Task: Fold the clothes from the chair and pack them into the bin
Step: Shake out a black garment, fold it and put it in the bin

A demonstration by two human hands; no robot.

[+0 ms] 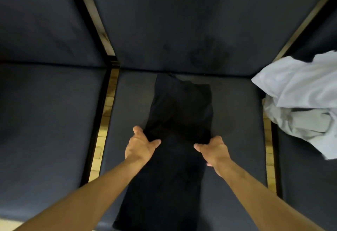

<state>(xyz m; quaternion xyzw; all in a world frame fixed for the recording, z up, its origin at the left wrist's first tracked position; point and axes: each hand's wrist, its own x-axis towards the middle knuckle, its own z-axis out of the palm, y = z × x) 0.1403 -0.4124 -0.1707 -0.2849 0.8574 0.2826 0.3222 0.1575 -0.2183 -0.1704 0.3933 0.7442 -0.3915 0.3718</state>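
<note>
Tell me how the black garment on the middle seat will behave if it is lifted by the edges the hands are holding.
The black garment will probably sag and unfold: it lies limp and flat on the seat cushion. It looks thin, so likely light for the left hand and right hand. Its long near end, hanging over the seat's front, may drag or swing.

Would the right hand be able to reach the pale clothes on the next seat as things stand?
Probably yes: nothing lies between the right hand and the pale clothes, but it grips the black garment and must let go first.
</note>
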